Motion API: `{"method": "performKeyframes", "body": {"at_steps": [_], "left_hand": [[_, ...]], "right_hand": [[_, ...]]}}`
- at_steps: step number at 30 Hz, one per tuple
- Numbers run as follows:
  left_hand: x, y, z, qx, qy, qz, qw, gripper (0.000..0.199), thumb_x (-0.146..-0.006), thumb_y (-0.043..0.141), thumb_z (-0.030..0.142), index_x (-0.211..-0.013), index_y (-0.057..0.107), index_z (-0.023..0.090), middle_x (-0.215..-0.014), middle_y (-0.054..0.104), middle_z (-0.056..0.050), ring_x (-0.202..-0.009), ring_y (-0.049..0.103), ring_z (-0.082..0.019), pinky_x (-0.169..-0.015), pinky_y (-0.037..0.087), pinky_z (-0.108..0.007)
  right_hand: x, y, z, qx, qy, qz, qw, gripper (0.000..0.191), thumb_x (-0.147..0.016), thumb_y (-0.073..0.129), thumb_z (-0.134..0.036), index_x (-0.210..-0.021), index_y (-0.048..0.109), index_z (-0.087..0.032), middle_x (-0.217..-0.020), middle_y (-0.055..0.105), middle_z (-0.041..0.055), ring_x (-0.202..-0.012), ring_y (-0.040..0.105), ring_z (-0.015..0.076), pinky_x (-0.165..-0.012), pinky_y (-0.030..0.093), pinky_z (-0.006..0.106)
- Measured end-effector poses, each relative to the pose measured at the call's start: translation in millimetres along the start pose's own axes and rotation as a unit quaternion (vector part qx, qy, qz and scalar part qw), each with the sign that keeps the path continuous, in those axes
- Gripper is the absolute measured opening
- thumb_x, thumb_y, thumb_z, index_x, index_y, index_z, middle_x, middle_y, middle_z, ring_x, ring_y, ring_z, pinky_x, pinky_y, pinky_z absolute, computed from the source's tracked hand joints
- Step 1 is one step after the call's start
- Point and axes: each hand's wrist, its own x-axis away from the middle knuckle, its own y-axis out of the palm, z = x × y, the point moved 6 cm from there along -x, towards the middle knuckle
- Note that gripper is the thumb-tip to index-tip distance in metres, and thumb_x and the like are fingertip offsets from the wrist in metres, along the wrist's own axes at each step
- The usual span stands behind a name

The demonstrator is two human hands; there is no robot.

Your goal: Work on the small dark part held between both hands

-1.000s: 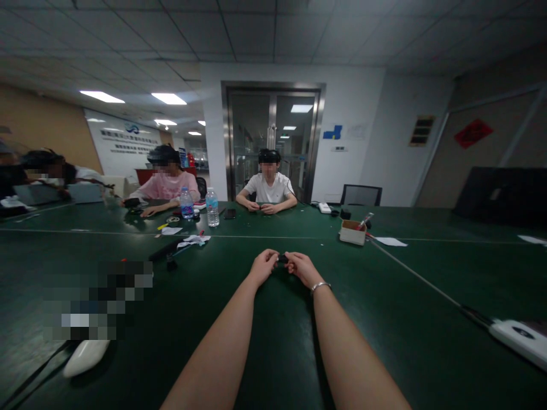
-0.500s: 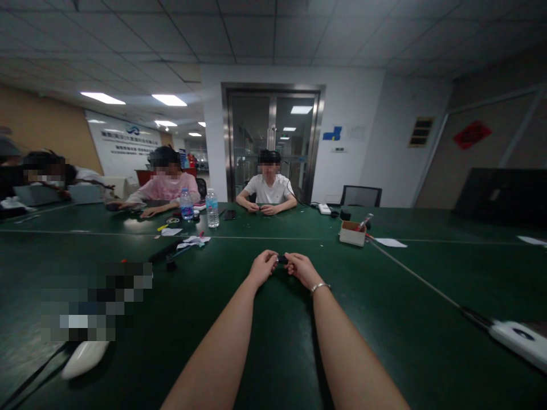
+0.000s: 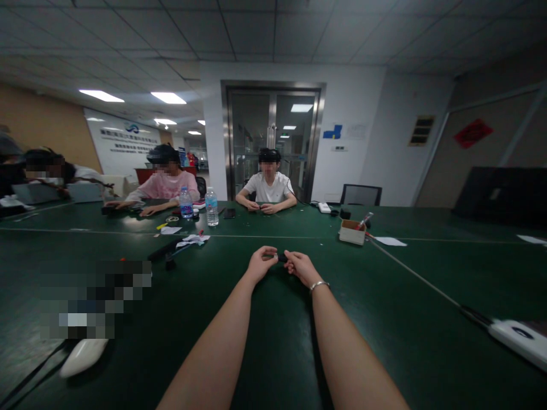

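Note:
Over the middle of the table, a small black object (image 3: 282,258) with a short silvery end lies between my two hands. My right hand (image 3: 301,267) pinches its dark end between thumb and fingertips. At the silvery end is my left hand (image 3: 261,265), its thumb and a fingertip closed about the tip, with the hand arched and the other fingers partly hidden. The object is too small and dim to name its exact kind.
The green table (image 3: 282,347) carries an open box (image 3: 352,233) with pens, a white power strip (image 3: 521,341) on a cord, water bottles (image 3: 212,207), crumpled paper (image 3: 194,240) and a white-ended device (image 3: 83,357) at left. Across sits a person in white (image 3: 270,188); others sit left.
My left hand's fingers have lifted and loosened a little around the silvery end, showing more of it. My right hand keeps its pinch almost in place.

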Motion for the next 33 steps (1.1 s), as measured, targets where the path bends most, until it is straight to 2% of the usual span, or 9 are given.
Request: {"method": "performKeyframes", "body": {"at_steps": [4, 9, 12, 15, 19, 22, 29, 33], "left_hand": [[0, 0.6, 2, 0.022, -0.001, -0.002, 1.000, 0.032, -0.061, 0.072, 0.014, -0.091, 0.062, 0.014, -0.090, 0.065, -0.008, -0.086, 0.062, -0.016, -0.083, 0.047, -0.032], [-1, 2.6, -8, 0.011, -0.067, 0.002, 0.998, 0.029, -0.073, 0.064, 0.035, -0.093, 0.061, 0.014, -0.092, 0.064, -0.009, -0.075, 0.063, -0.016, -0.060, 0.047, -0.024], [-1, 1.9, -12, 0.003, -0.081, 0.005, 0.997, 0.029, -0.077, 0.060, 0.036, -0.094, 0.059, 0.013, -0.084, 0.064, -0.008, -0.067, 0.063, -0.015, -0.054, 0.043, -0.023], [-1, 0.2, -11, -0.012, -0.057, -0.003, 0.998, 0.028, -0.073, 0.064, 0.031, -0.095, 0.060, 0.013, -0.080, 0.064, -0.006, -0.070, 0.062, -0.015, -0.058, 0.045, -0.024], [-2, -3.3, -4, -0.011, -0.014, 0.007, 1.000, 0.026, -0.067, 0.069, 0.020, -0.091, 0.062, 0.013, -0.084, 0.065, -0.007, -0.081, 0.062, -0.016, -0.076, 0.048, -0.029], [-1, -3.0, 0, 0.006, -0.005, 0.007, 1.000, 0.027, -0.062, 0.072, 0.015, -0.088, 0.063, 0.013, -0.083, 0.066, -0.007, -0.083, 0.062, -0.016, -0.084, 0.047, -0.033], [1, -1.9, 1, 0.046, -0.046, 0.014, 0.998, 0.036, -0.056, 0.076, 0.011, -0.088, 0.062, 0.013, -0.098, 0.065, -0.009, -0.086, 0.063, -0.017, -0.085, 0.047, -0.035], [-1, -1.2, -5, 0.015, -0.050, 0.009, 0.999, 0.030, -0.065, 0.073, 0.023, -0.090, 0.063, 0.013, -0.096, 0.066, -0.010, -0.084, 0.064, -0.017, -0.080, 0.049, -0.032]], "right_hand": [[-1, 0, 1, 0.016, -0.004, -0.002, 1.000, 0.031, -0.074, 0.067, -0.041, -0.069, 0.056, -0.012, -0.049, 0.056, 0.0002, -0.037, 0.046, 0.0049, -0.037, 0.038, 0.016], [-1, 1, 0, 0.019, -0.007, -0.005, 1.000, 0.032, -0.073, 0.067, -0.041, -0.069, 0.057, -0.012, -0.050, 0.056, -0.0001, -0.038, 0.047, 0.0052, -0.037, 0.038, 0.016], [-1, 0, 1, 0.028, -0.009, -0.007, 1.000, 0.032, -0.072, 0.068, -0.042, -0.069, 0.057, -0.012, -0.050, 0.057, 0.0001, -0.039, 0.048, 0.0053, -0.038, 0.038, 0.016], [-3, -1, 2, 0.036, -0.009, -0.009, 0.999, 0.032, -0.072, 0.068, -0.042, -0.070, 0.058, -0.012, -0.051, 0.058, 0.0006, -0.040, 0.048, 0.0054, -0.039, 0.039, 0.016], [-4, -1, 3, 0.035, -0.005, -0.009, 0.999, 0.032, -0.071, 0.069, -0.042, -0.071, 0.058, -0.012, -0.051, 0.058, 0.0006, -0.040, 0.048, 0.0054, -0.039, 0.040, 0.016], [-4, -2, 3, 0.036, -0.004, -0.006, 0.999, 0.033, -0.071, 0.069, -0.042, -0.071, 0.059, -0.012, -0.051, 0.058, 0.0008, -0.039, 0.048, 0.0054, -0.039, 0.040, 0.016], [-3, -2, 2, 0.027, -0.006, -0.007, 1.000, 0.032, -0.071, 0.069, -0.042, -0.071, 0.058, -0.012, -0.052, 0.058, 0.0009, -0.040, 0.049, 0.0057, -0.039, 0.040, 0.016], [0, 0, -1, 0.025, -0.005, -0.005, 1.000, 0.031, -0.072, 0.069, -0.041, -0.070, 0.057, -0.012, -0.051, 0.057, 0.0002, -0.040, 0.048, 0.0050, -0.039, 0.039, 0.015]]}}
